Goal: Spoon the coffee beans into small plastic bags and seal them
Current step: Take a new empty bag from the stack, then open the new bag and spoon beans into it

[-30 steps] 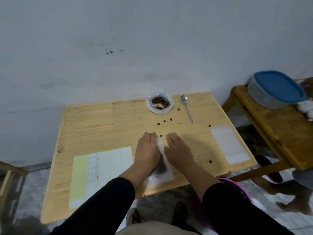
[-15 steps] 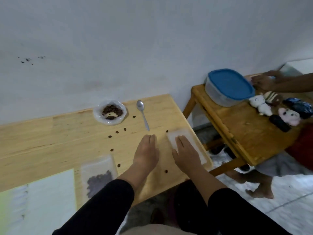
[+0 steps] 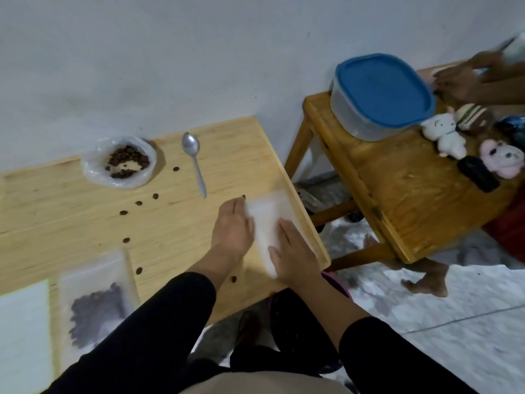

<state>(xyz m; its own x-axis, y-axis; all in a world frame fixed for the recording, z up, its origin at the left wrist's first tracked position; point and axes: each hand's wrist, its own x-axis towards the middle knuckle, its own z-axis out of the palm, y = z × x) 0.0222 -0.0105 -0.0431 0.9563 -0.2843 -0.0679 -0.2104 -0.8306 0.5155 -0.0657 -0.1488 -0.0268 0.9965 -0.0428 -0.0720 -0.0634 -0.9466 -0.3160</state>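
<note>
Both hands flat on empty bag (image 3: pixel 267 220) at surface (image 3: pixel 199 223) right edge – left hand (image 3: pixel 233 231) on its left side, right hand (image 3: pixel 292 254) on near end, fingers straight, filled bag (image 3: pixel 96 302) near-left, beans (image 3: pixel 125 162) in bowl w/ spoon (image 3: pixel 194 163) beside – far side

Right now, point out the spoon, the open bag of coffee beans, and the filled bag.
spoon (image 3: pixel 191 144), head view, on its bowl.
open bag of coffee beans (image 3: pixel 93 172), head view, on its left plastic rim.
filled bag (image 3: pixel 96 309), head view, on the beans inside.
</note>
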